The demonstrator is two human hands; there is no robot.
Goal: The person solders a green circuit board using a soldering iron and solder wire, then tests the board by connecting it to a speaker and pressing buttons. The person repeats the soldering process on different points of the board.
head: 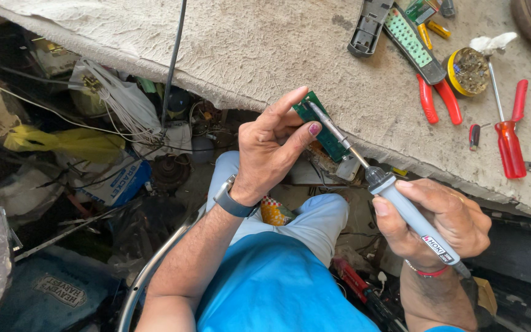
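A blue shirt (278, 289), pale blue trousers (314, 218), a dark wristwatch (232, 201) and a red wrist thread (428, 270).

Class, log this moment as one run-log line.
left hand: holds green circuit board | right hand: grips soldering iron | tip: on board | surface: workbench edge

A cluttered repair workshop: beyond the hands, red-handled pliers (437, 98) and a red screwdriver (510, 144) lie on a worn workbench (265, 55); below them, tangled wires (124, 117) and scrap.
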